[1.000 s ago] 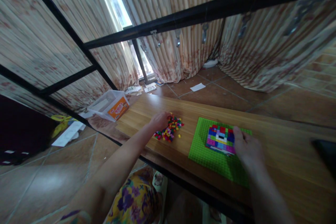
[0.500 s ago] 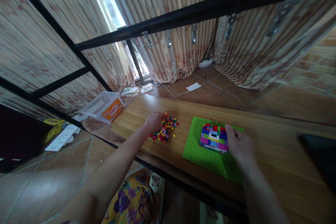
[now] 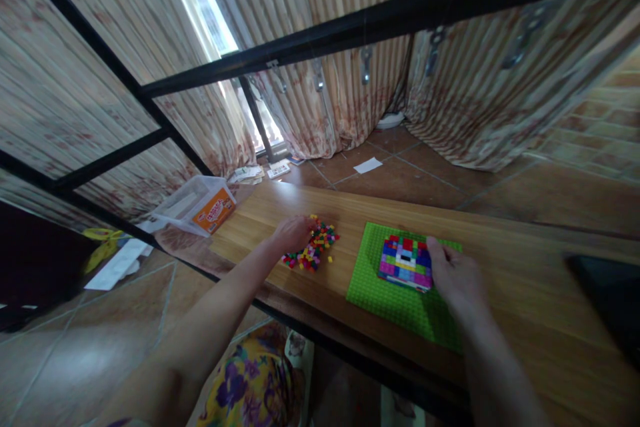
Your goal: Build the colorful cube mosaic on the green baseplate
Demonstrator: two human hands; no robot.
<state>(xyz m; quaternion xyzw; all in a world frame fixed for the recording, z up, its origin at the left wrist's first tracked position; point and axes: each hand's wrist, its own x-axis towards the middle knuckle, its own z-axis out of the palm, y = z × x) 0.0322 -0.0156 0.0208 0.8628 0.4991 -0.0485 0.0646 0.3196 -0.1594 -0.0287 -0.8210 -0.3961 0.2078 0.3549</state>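
Observation:
A green baseplate point(image 3: 380, 293) lies on the wooden table point(image 3: 525, 320). On it stands a square block of many-coloured small bricks point(image 3: 405, 260). My right hand point(image 3: 455, 277) rests on the plate against the right side of that block, fingers curled at its edge. A loose pile of small coloured bricks point(image 3: 313, 247) lies to the left of the plate. My left hand point(image 3: 293, 233) is at the pile's left edge, fingers bent down into the bricks; what they pinch is hidden.
A clear plastic box with an orange label point(image 3: 200, 203) sits at the table's far left end. A dark flat object point(image 3: 607, 300) lies at the right edge. A black metal frame point(image 3: 350, 30) crosses overhead. Curtains and scattered papers point(image 3: 367, 165) on the tiled floor lie beyond.
Both hands stay at the same spots; the view has shifted slightly. My left hand's fingers have moved a little within the brick pile.

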